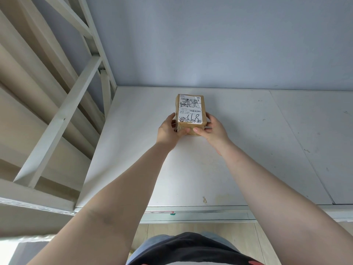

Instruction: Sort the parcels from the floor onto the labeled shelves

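**Small parcel held on the shelf board, both hands closed on it**

Left hand wrapped on the near left corner of the parcel, thumb along the front edge. Right hand clasped on the near right corner, thumb pressed on the front face. Grip of both hands closed on the parcel, which sits between them, long side running away toward the wall. Brown, taped, white shipping label on top with handwritten marks. Resting on or just above the pale shelf; contact not clear. Open board on every side: wide to the right, some to the left up to the rack frame. Back wall near beyond the far end. Front shelf lip well apart, close to the body.
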Available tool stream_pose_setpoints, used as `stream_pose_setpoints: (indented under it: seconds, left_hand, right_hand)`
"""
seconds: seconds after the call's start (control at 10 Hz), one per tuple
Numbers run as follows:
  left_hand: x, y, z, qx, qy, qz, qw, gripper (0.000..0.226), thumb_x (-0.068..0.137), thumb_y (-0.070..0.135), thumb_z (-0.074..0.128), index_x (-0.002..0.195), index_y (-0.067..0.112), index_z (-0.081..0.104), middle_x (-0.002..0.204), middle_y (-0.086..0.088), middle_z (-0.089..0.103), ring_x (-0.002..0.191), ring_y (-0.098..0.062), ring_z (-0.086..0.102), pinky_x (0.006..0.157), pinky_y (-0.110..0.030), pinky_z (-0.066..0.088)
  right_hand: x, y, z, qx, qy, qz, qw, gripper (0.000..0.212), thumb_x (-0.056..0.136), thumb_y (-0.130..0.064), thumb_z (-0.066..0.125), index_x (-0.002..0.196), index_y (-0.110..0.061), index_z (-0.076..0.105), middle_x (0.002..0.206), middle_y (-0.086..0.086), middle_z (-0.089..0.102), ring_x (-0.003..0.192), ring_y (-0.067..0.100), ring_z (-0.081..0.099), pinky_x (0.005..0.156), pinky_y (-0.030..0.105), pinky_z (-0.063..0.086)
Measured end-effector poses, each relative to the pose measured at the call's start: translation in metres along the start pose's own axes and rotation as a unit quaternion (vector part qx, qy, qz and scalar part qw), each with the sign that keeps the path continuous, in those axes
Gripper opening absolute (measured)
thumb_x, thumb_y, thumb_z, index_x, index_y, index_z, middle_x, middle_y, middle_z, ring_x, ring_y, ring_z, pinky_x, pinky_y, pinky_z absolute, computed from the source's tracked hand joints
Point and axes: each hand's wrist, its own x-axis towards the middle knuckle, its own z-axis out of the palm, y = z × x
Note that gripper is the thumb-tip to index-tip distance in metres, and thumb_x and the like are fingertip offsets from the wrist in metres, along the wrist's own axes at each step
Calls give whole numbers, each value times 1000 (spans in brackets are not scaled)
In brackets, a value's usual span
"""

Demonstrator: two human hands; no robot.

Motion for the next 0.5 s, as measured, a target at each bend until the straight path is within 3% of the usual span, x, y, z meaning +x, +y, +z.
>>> stream_pose_setpoints:
  seconds: [0.3,0.5]
  left_hand:
    - [2,-5,3,25,11,-3,1000,76,80,27,80,146,15,43,130,-6,63,120,-20,60,94,-23,43]
    - [-5,-1,0,33,38,-1,999,79,81,31,79,147,12,41,139,-10,52,124,-23,57,102,-32,46]
  right_hand:
    - [1,1,0,3,7,9,1000,79,77,-10,77,146,-17,40,123,11,65,104,28,67,94,37,53]
    - [-8,-3,-5,-19,37,52,998,89,75,-11,79,149,-13,32,128,17,59,106,24,62,101,40,48]
